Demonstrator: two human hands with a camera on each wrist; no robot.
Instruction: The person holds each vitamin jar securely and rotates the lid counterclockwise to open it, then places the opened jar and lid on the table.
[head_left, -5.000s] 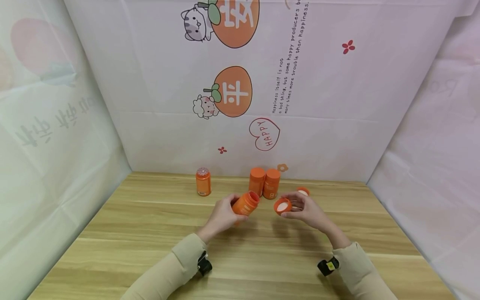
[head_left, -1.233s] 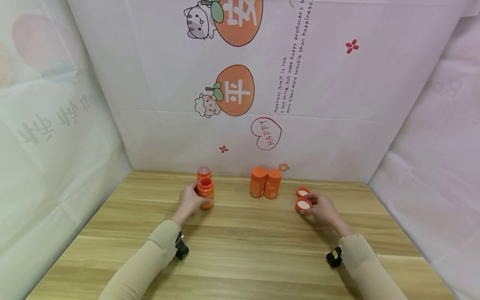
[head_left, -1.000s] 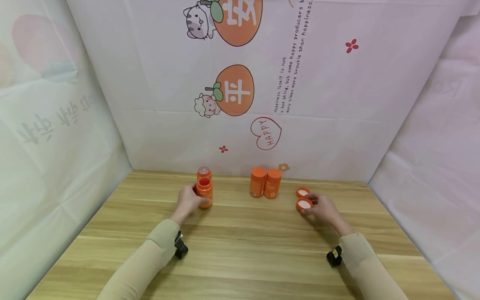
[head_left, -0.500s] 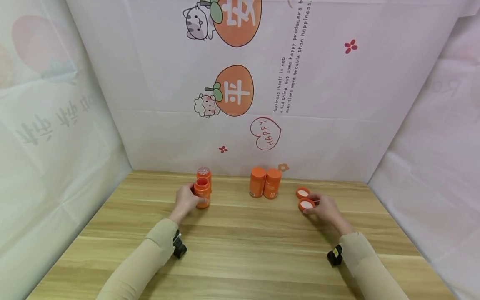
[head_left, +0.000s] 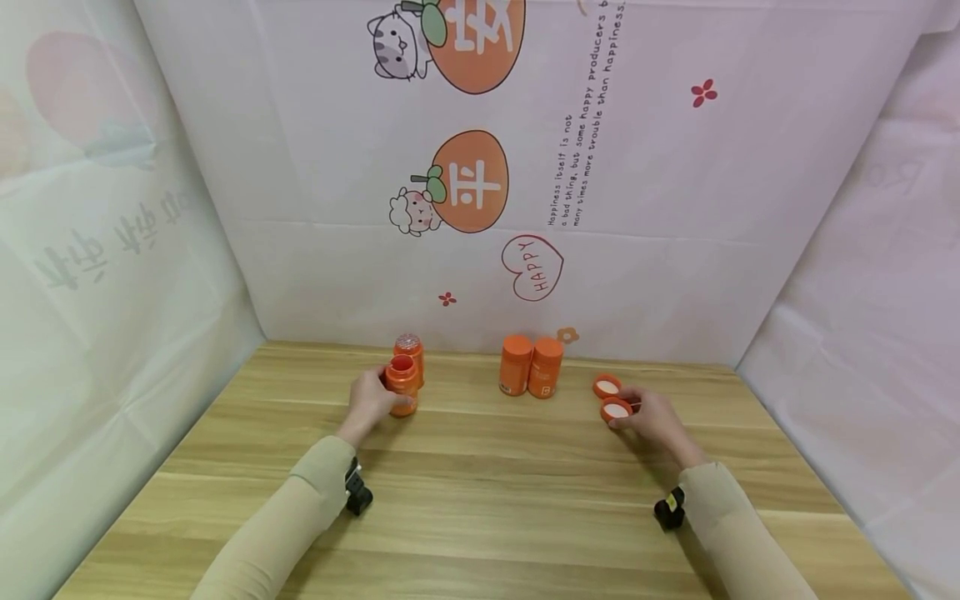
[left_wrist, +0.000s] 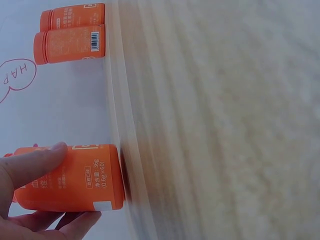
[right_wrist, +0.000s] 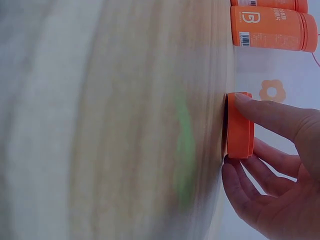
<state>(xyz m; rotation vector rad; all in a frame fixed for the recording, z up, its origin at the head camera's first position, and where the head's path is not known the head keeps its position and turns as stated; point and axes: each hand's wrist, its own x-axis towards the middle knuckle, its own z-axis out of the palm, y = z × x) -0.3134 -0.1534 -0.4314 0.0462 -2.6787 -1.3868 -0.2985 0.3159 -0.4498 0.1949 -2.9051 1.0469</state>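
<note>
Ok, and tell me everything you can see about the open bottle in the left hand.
The open bottle is orange, looks like plastic, and carries white print plus a small white patch near its base. It has no cap, showing a reddish inside. It is held roughly upright in the left hand, thumb on one side and fingers opposite, in front of another orange bottle. Whether its base touches the table is unclear.

Comes to four orange jars (head_left: 516, 367), two capped and two uncapped; two orange lids (head_left: 617, 408); two hands (head_left: 370, 402); two sleeves (head_left: 281, 521); two black wrist devices (head_left: 358, 490); one table (head_left: 480, 500); and, on one backdrop (head_left: 315, 150), two red flowers (head_left: 703, 93), one orange flower (head_left: 567, 335), one heart (head_left: 533, 267)
</note>
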